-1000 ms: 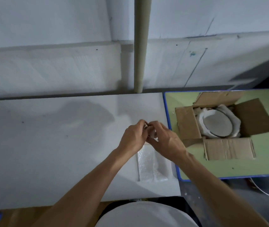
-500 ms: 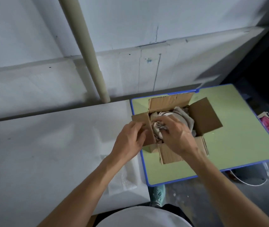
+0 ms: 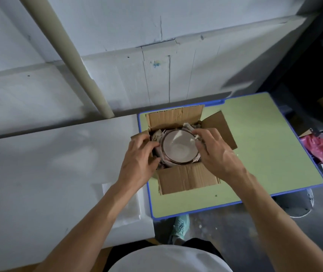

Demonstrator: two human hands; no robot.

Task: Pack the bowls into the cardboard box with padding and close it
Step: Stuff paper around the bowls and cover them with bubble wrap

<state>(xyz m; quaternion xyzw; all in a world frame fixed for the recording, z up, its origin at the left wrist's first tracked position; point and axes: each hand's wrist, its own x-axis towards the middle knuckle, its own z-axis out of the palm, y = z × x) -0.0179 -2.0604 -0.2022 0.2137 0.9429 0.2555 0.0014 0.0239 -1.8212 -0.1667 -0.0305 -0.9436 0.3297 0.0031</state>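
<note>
Head view, bowl in open cardboard box, left hand and right hand gripping padding around it

Left hand, right hand, fingers curled inward

Box is showing matt, creased corrugated cardboard. Bowl is looking smooth, faintly glossy, glazed. Padding is reading as crumpled paper. Green tabletop is looking matt and smooth.
</note>
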